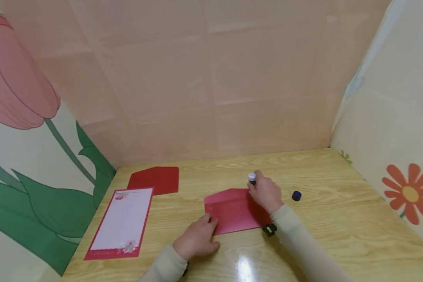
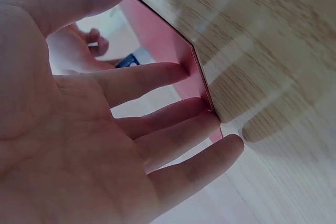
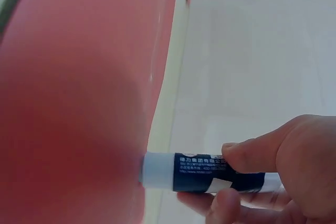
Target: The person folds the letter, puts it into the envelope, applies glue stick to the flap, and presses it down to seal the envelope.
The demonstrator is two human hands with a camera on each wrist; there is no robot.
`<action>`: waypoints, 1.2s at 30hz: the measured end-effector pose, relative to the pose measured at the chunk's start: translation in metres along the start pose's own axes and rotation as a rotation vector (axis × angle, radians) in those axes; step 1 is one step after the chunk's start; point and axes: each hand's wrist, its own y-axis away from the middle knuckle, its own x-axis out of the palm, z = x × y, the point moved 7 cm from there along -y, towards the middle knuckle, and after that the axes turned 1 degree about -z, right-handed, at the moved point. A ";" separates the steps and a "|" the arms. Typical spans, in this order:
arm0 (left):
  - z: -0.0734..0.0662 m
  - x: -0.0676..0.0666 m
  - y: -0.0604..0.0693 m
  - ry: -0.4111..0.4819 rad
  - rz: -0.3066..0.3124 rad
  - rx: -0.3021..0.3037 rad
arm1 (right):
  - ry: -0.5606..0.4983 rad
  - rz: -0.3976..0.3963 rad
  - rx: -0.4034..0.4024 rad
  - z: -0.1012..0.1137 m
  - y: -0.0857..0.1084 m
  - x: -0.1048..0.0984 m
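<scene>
Working outward from the glue stick (image 3: 202,171), I find its white end against the red paper of an envelope (image 1: 232,217), which lies on the table (image 1: 324,235) with its flap (image 1: 228,194) spread toward the far side. The right hand (image 1: 266,194) has thumb and fingers closed in a pinch around the tube, over the right part of the flap. Contact seems to fall near the paper's edge, though the hand covers it in the head view and I can't place it exactly.

To do this gluing well, I'd want light, even strokes along the edge, with the tip flat on the paper and stopping short of the rim so nothing smears underneath. Pressing too hard could wrinkle or drag the flap. The left hand (image 1: 197,237) can guard against that: its fingers are spread and loose, gripping nothing, tips at the envelope's left edge. I'd press them down as a brace.

Right of the envelope, apart from it, sits a dark cap (image 1: 296,196). Well to the left lie a white sheet (image 1: 121,221) with a red border and, beyond it, a second red envelope (image 1: 158,180).
</scene>
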 end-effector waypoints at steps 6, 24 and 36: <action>0.000 -0.001 0.000 -0.003 0.002 0.013 | -0.134 0.006 -0.133 0.048 0.004 0.020; 0.000 -0.002 -0.001 -0.008 -0.017 0.030 | -0.074 0.093 -0.057 0.040 0.002 0.028; 0.001 -0.003 0.000 0.012 -0.018 0.020 | -0.070 0.054 0.040 -0.014 -0.002 0.000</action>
